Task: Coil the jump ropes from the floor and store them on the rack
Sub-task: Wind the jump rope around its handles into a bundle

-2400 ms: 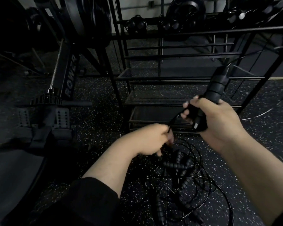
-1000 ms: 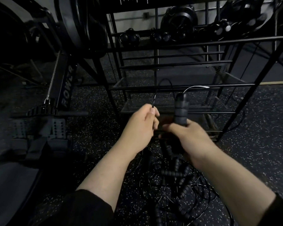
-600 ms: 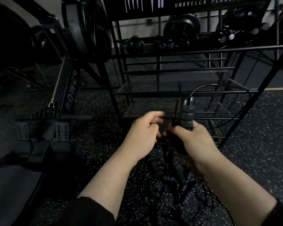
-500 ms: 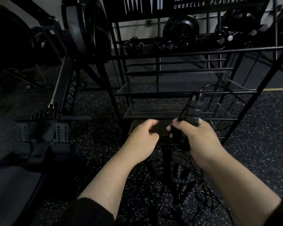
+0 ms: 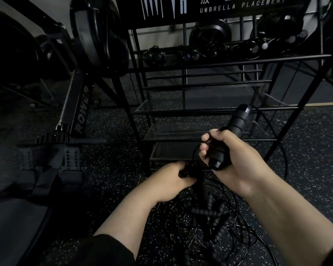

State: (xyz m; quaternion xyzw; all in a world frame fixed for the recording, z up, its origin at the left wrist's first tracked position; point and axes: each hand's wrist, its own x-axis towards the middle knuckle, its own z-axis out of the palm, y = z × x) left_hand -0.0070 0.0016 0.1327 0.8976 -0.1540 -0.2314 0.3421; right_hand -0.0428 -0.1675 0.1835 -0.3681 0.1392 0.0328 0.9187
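Handle (image 5: 232, 131) up-right in right hand (image 5: 233, 162)

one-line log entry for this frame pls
right hand: grips rope handle | left hand: pinches cord | rope pile: on floor | rack: no rope stored

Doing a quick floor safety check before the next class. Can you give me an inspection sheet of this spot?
Surface: dark speckled floor.
Job's things: jump rope handle held up; more jump ropes tangled on the floor; rack shelves look bare.
Clutter: nothing seen besides the ropes.
Hands: right hand grips the handle; left hand curled on something dark, unclear.
Cables: thin rope cords loop across the floor.
Surroundings: rower at left.
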